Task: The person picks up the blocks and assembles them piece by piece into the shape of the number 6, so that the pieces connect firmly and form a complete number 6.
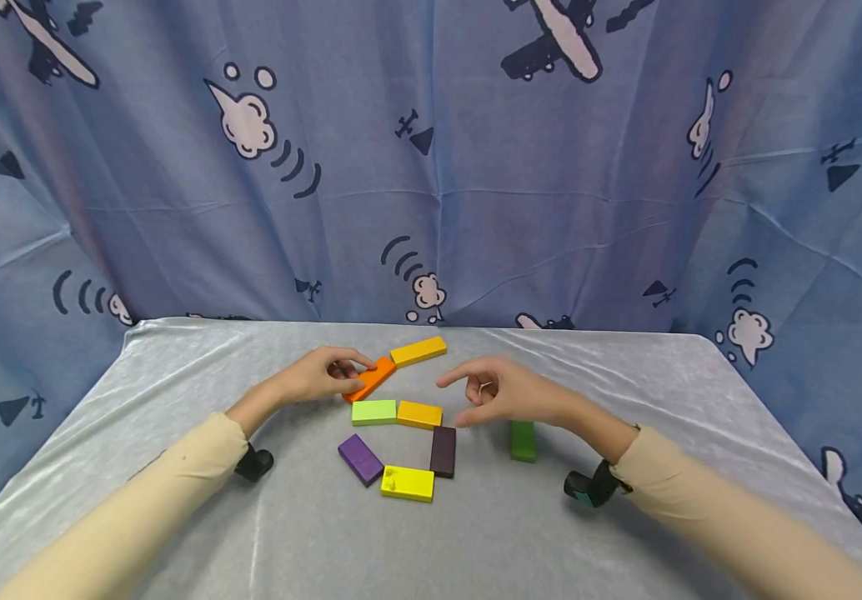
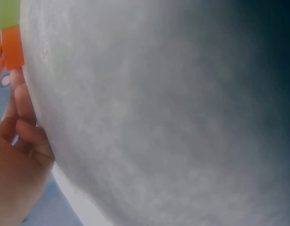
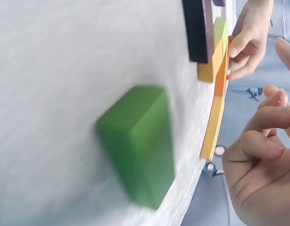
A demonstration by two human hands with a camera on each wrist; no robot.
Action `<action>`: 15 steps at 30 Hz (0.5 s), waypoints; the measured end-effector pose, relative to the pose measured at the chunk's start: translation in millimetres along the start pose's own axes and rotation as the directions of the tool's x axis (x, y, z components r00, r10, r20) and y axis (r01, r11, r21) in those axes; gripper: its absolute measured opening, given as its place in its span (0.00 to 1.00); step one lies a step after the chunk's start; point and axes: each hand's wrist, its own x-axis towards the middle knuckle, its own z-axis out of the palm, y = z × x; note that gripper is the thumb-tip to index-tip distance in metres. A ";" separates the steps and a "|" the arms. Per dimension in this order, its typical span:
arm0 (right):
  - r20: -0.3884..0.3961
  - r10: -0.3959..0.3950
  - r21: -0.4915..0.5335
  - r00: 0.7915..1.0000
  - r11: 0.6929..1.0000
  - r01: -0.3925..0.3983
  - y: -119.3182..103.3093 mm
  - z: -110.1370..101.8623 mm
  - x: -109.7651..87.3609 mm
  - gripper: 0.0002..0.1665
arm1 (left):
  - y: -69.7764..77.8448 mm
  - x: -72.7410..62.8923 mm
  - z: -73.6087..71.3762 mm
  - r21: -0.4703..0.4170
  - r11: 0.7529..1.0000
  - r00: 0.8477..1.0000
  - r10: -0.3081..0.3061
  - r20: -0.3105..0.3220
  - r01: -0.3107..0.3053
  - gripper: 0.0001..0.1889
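My left hand (image 1: 320, 374) pinches an orange block (image 1: 375, 377) between thumb and fingers at the back of the table. The orange block's upper end meets a yellow-orange block (image 1: 419, 352), and its lower end lies by a light green block (image 1: 374, 412). In the left wrist view, fingertips stand at both sides of the orange block (image 2: 12, 48). My right hand (image 1: 513, 392) hovers over the table, holding nothing, with index finger and thumb stretched out and the other fingers curled. Close below it are a dark brown block (image 1: 443, 452) and a green block (image 1: 523, 442).
A second yellow-orange block (image 1: 419, 415) joins the light green one end to end. Nearer me lie a purple block (image 1: 360, 460) and a bright yellow block (image 1: 407, 483), forming a rough ring with them. A grey cloth covers the table (image 1: 311, 542); a patterned blue curtain (image 1: 356, 217) hangs behind.
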 end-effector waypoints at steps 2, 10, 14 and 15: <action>-0.012 0.020 0.015 1.000 1.000 -0.019 3.5 -3.5 -6.7 0.32 | -0.1 -0.4 -0.3 0.000 1.000 1.000 0.001 0.000 -0.001 0.17; -0.065 0.022 0.044 0.998 0.999 -0.019 15.9 -14.5 -29.3 0.30 | -1.9 -0.4 -0.7 -0.009 1.000 1.000 0.012 -0.002 -0.012 0.16; -0.091 0.052 0.039 0.994 0.998 -0.049 20.9 -17.8 -39.7 0.30 | -1.8 0.0 -0.7 -0.003 1.000 1.000 0.015 -0.004 -0.015 0.16; -0.097 0.056 0.039 0.994 0.998 -0.053 22.6 -18.6 -42.1 0.30 | -1.7 0.1 -0.8 -0.001 1.000 1.000 0.014 -0.005 -0.014 0.16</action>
